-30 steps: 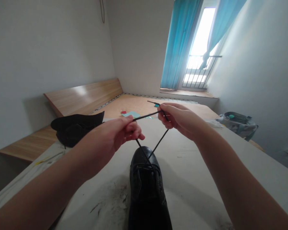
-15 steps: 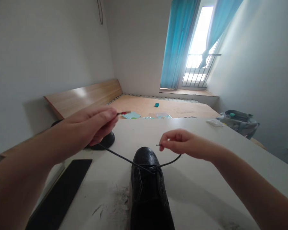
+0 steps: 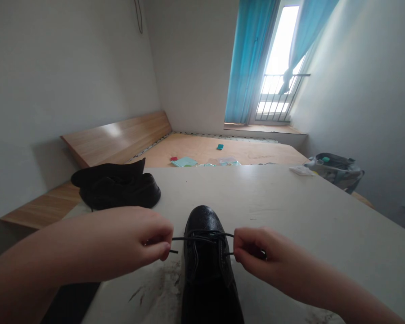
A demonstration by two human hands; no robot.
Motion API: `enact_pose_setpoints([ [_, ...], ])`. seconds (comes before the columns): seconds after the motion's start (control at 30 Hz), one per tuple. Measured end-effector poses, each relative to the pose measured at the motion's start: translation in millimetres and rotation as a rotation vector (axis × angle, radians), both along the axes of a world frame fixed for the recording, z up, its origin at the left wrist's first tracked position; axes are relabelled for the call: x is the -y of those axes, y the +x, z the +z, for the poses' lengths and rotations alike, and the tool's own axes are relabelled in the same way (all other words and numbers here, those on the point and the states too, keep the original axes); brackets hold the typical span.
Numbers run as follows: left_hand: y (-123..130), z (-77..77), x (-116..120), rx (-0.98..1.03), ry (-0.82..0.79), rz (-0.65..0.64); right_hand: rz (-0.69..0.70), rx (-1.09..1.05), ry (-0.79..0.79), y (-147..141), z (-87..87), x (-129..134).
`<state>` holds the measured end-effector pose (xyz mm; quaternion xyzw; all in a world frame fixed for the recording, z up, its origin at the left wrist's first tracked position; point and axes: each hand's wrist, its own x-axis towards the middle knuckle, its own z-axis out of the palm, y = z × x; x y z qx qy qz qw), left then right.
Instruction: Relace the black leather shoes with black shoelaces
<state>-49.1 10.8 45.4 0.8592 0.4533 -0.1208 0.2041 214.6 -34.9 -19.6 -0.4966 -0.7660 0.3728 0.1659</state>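
A black leather shoe (image 3: 205, 279) stands on the white table, its toe pointing away from me. A thin black lace (image 3: 202, 238) crosses over its front eyelets. On the left of the shoe, my left hand (image 3: 155, 236) is closed on one part of the lace, and a short tip pokes out below the fingers. To the right, my right hand (image 3: 253, 247) pinches the other part, with a short piece showing beside its fingertips. Both hands are low, level with the eyelets, and the lace between them looks nearly straight.
Another black shoe (image 3: 121, 186) lies at the table's back left. A small white packet (image 3: 302, 171) rests near the back right edge of the table (image 3: 273, 193). Beyond are a wooden board with teal and red items, and a grey bag (image 3: 339, 173) at the right.
My left hand has come down and toward the shoe, uncovering the other shoe behind. My right hand has moved down. The lace spans between hands and shoe are shorter now.
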Motion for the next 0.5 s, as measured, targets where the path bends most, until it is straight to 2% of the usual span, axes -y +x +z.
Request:
enact_pose_setpoints([
  [0.23, 9.9, -9.7, 5.7, 0.085, 0.037, -0.046, -0.025, 0.014, -0.022, -2.3, -1.2, 3.4],
  [0.5, 24.3, -12.7, 10.3, 0.074, 0.047, -0.044, -0.040, 0.069, 0.026, -7.6, 0.3, 5.5],
])
